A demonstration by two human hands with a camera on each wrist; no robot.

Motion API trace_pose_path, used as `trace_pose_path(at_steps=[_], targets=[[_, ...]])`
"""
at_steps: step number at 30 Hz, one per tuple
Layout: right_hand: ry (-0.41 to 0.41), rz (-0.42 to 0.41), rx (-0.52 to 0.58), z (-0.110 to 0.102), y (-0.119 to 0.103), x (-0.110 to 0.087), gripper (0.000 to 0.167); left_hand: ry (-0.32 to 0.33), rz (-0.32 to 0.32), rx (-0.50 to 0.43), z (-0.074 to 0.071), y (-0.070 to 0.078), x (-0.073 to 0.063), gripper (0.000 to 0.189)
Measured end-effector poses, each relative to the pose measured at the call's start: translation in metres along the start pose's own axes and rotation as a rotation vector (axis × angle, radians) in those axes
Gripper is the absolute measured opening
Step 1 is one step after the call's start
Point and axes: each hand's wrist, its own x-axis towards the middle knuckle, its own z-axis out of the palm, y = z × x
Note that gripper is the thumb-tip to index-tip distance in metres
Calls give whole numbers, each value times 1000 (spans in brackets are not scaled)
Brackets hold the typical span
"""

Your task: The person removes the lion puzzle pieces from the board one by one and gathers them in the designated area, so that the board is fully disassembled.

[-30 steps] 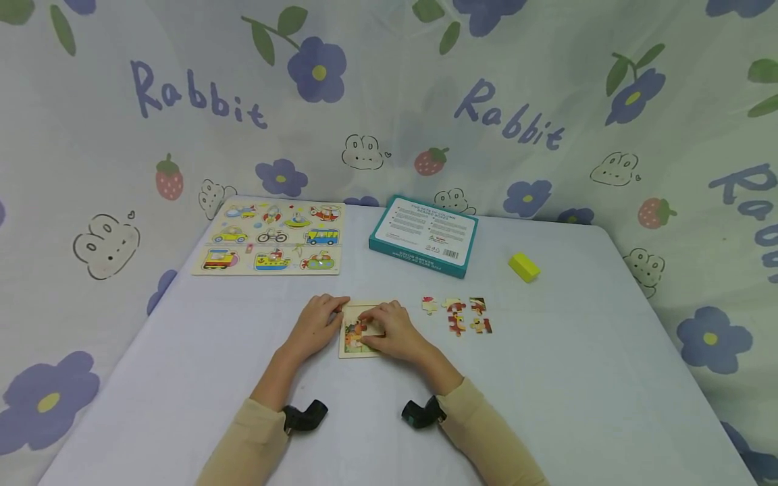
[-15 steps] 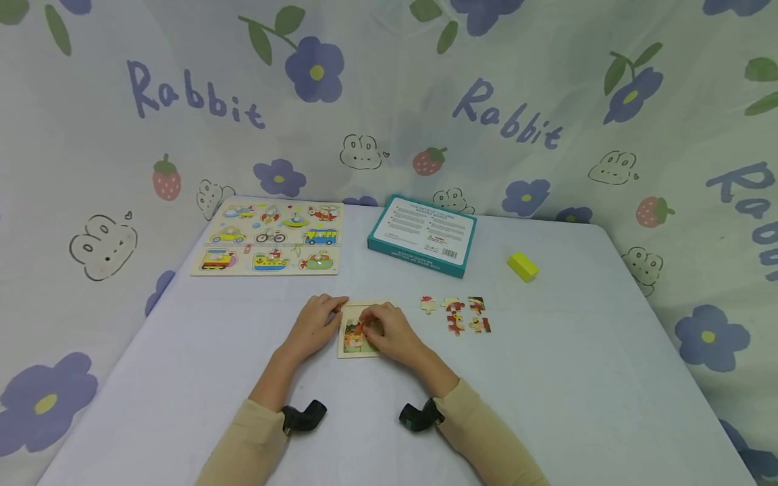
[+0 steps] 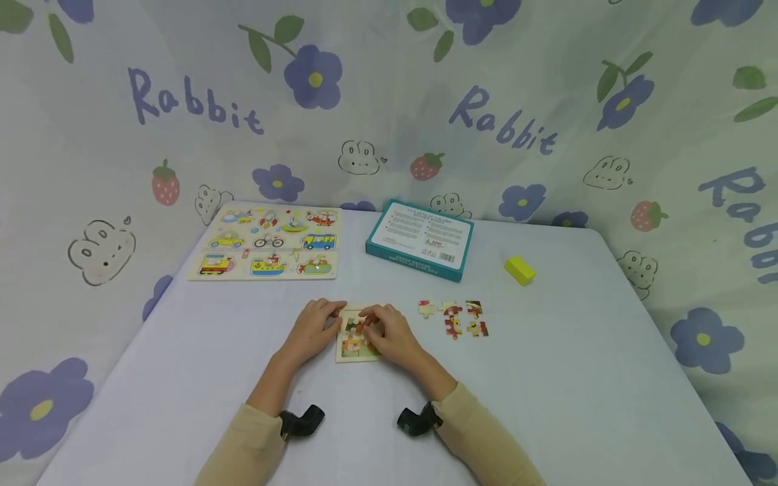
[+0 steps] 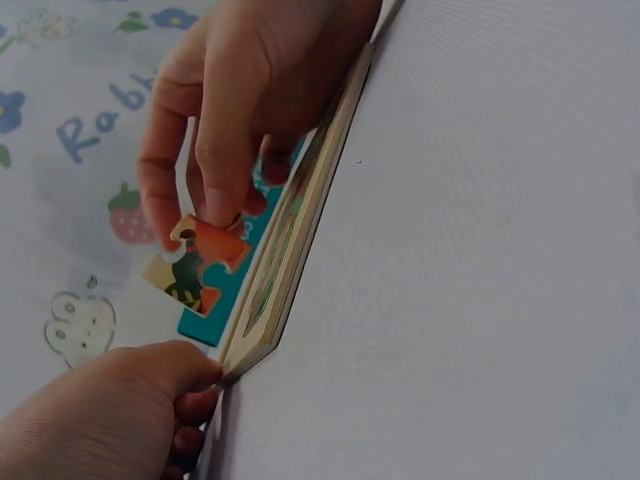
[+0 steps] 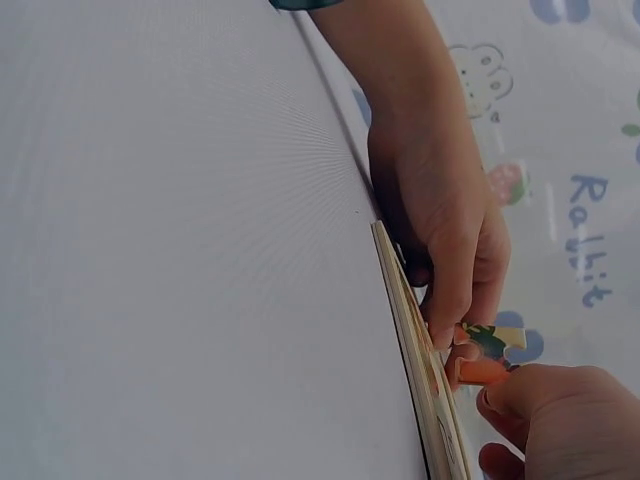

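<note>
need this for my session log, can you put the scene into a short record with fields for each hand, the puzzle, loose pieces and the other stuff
left hand: touches the left side of the small puzzle tray
right hand: fingers pinch an orange-and-green puzzle piece above the tray
puzzle tray: partly filled, partly hidden by the right hand
loose pieces: five, right of the tray
behind: vehicle picture board at left, teal box near the middle, yellow block at right
surface: white-covered table

puzzle pc [image 4: 197, 268]: orng/grn/crm | box [image 3: 419, 233]: teal/wht | block [image 3: 519, 270]: yel | slvs [image 3: 489, 435]: beige | bkdrp [image 3: 389, 94]: wht w/ purp flwrs [image 3: 313, 77]
</note>
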Motion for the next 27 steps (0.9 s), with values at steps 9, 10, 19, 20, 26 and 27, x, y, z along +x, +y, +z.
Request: trace_pose_path(at_steps=[9, 10, 19, 20, 26, 27], targets=[[15, 9, 9, 1, 0, -2, 20, 0, -2, -5, 0, 2, -2, 35], [19, -3, 17, 1, -1, -2, 20, 2, -3, -5, -1, 3, -2, 35], [92, -60, 55, -2, 1, -1, 25, 14, -7, -7, -2, 7, -4, 34], [107, -67, 66, -4, 0, 0, 25, 16, -6, -8, -2, 7, -5, 34], [166, -74, 121, -14, -4, 3, 25, 28, 10, -5, -1, 5, -4, 34], [173, -74, 127, -15, -5, 4, 25, 27, 11, -5, -1, 5, -4, 34]])
